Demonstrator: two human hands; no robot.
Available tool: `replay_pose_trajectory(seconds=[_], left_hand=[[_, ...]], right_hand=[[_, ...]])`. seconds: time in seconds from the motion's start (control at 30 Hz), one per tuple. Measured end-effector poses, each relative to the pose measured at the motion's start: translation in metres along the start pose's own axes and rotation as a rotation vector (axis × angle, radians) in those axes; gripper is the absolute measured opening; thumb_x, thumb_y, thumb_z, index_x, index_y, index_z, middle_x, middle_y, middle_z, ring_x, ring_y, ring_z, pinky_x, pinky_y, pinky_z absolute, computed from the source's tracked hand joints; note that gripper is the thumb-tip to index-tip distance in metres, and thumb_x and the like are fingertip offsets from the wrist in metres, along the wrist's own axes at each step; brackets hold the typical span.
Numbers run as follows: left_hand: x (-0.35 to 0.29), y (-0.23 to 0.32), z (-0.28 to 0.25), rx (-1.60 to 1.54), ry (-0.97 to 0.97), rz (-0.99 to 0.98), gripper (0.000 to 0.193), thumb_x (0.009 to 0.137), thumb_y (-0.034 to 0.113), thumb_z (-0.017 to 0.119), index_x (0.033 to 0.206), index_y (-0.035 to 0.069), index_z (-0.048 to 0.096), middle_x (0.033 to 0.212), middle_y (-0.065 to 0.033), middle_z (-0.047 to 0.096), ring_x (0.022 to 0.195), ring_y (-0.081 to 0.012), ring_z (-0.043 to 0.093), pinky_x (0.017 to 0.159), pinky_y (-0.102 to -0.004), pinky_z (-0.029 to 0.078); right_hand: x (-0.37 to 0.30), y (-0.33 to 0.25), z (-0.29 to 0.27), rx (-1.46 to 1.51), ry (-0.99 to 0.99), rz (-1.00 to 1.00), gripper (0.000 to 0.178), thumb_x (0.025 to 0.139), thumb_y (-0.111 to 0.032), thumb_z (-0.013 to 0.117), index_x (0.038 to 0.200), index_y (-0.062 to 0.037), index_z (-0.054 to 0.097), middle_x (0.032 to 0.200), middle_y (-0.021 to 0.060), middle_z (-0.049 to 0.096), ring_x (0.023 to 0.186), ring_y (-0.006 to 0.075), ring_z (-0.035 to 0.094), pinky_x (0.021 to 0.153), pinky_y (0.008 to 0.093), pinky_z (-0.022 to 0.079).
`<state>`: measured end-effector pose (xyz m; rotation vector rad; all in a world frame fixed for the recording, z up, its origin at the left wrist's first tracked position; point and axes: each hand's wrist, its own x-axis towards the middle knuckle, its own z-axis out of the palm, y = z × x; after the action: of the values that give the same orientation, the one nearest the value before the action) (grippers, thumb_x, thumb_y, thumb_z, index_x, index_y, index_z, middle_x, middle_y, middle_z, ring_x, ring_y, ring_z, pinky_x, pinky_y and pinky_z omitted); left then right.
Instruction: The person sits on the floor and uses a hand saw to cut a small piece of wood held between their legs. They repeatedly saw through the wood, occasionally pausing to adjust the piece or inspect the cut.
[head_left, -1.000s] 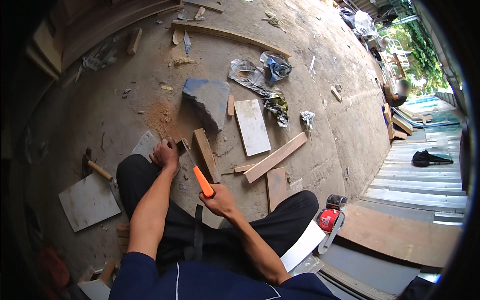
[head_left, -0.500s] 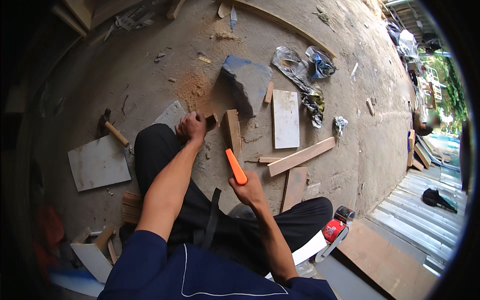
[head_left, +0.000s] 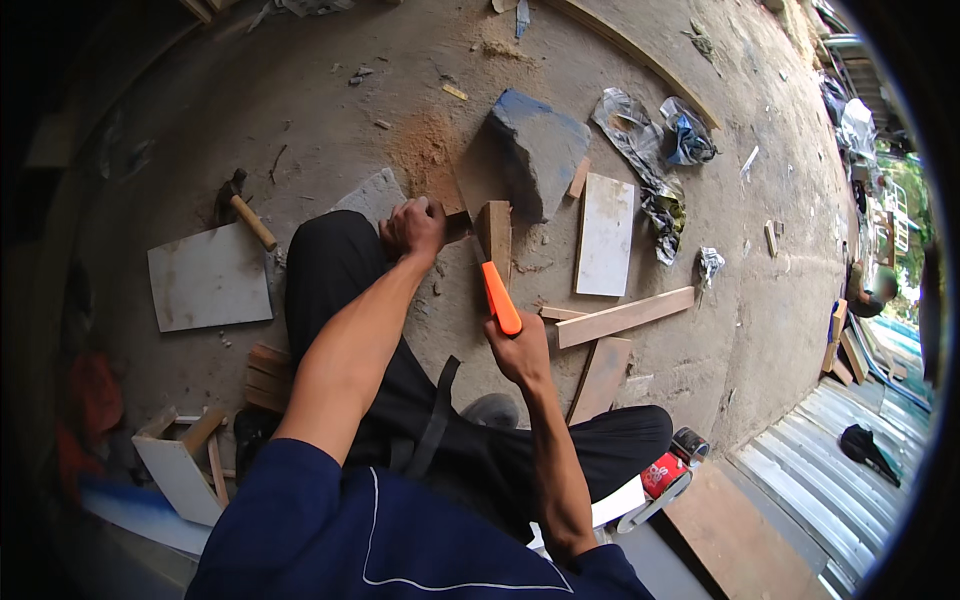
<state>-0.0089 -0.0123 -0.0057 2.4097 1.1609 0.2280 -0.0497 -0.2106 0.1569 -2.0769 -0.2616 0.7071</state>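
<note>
My right hand [head_left: 519,345] is closed around the orange handle of a handsaw [head_left: 502,300]. Its thin blade, seen nearly edge-on, runs forward beside a short wooden block [head_left: 497,230]. To the left of the blade, my left hand [head_left: 413,228] grips a dark brown piece of wood [head_left: 457,226]; its fingers are partly hidden by the fist. Whether the two wood pieces are joined, I cannot tell. Just beyond them sits a large bluish-grey stone block [head_left: 540,150], with a patch of sawdust [head_left: 425,155] to its left.
A hammer [head_left: 245,210] rests on a white board [head_left: 208,280] at left. On the right lie another white board [head_left: 605,235], a long plank [head_left: 625,318], a brown board [head_left: 600,378] and crumpled plastic [head_left: 690,135]. A red can [head_left: 665,475] stands by my right knee.
The view has shifted, so most things appear farther right. The saw handle has moved slightly forward, away from me. Both hands keep their grip.
</note>
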Motion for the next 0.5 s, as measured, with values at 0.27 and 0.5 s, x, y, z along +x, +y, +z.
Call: replay_pose_trajectory(seconds=[0.27,0.5], left_hand=[[-0.011,-0.006,-0.004,-0.002,-0.019,0.048,0.024,0.082,0.03,0.053,0.069,0.013,0.063,0.083,-0.003,0.067,0.089,-0.0263,0.06,0.083,-0.0465,0.036],[-0.005,0.001,-0.011,0.071,-0.07,-0.035,0.025,0.081,0.031,0.052,0.067,0.013,0.064,0.08,-0.006,0.067,0.083,-0.0294,0.061,0.075,-0.0476,0.037]], right_hand=[[-0.085,-0.007,-0.006,0.097,0.007,0.169,0.021,0.077,-0.015,0.063,0.07,0.0047,0.056,0.056,0.0179,0.053,0.052,0.0249,0.056,0.055,0.0357,0.043],[-0.037,-0.012,0.01,0.02,0.017,0.151,0.017,0.074,-0.014,0.065,0.073,0.0029,0.061,0.06,0.0207,0.057,0.054,0.0337,0.059,0.058,0.0383,0.047]])
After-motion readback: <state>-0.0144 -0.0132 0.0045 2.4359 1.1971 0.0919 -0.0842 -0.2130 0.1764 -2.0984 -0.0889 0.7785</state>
